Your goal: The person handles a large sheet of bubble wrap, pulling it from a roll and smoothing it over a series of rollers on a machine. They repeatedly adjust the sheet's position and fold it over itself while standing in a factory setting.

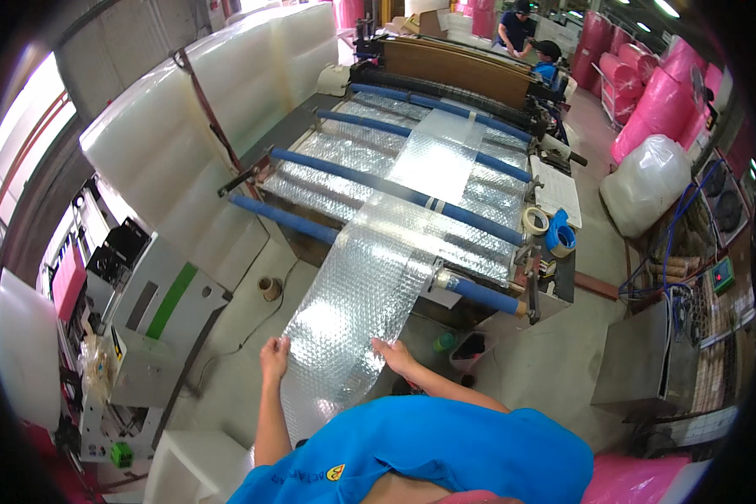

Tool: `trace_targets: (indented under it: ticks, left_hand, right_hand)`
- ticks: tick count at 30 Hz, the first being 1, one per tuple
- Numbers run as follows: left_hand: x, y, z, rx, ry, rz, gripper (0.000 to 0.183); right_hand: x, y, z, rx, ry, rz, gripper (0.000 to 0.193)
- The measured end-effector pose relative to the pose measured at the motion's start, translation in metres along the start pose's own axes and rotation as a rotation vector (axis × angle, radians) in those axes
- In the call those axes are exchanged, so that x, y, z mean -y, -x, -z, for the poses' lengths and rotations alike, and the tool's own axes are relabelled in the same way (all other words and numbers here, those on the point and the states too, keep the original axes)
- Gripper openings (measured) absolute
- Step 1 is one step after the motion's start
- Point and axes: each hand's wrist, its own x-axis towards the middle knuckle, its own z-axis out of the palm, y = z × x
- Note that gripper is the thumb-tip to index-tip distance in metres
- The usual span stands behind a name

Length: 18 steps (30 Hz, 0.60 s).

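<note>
A long strip of clear bubble wrap (353, 281) runs from the machine over its blue rollers and hangs down in front of me. Its left edge is pinched in my left hand (274, 358). On the opposite edge, my right hand (396, 356) grips the strip with the thumb on top; the other fingers are partly hidden. The strip's lower end passes down by my body out of sight. Beneath it the front blue roller (483, 294) spans the machine, and silvery bubble sheeting (311, 186) lies further in.
Tape rolls (534, 221) sit on the machine's right side. Large wrapped white rolls (176, 126) stand at left, above a grey cabinet (155, 307). A small cardboard core (269, 288) and a cable are on the floor. Pink rolls (659, 109) stand far right; two people work behind the machine.
</note>
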Motion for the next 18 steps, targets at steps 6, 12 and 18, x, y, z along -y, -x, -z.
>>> trace_targets:
  ticks: [6,12,18]
  left_hand:
    - [-0.044,0.006,0.027,0.008,-0.013,0.015,0.032]
    - [-0.015,-0.003,0.009,0.118,0.070,0.023,0.032]
    - [0.019,-0.011,-0.023,0.325,0.043,-0.015,0.047]
  right_hand:
    - [0.030,0.019,0.000,-0.027,-0.134,0.017,0.036]
    - [-0.005,0.010,-0.007,-0.092,-0.200,-0.014,0.038]
    - [-0.040,-0.010,-0.012,-0.209,-0.143,-0.041,0.035]
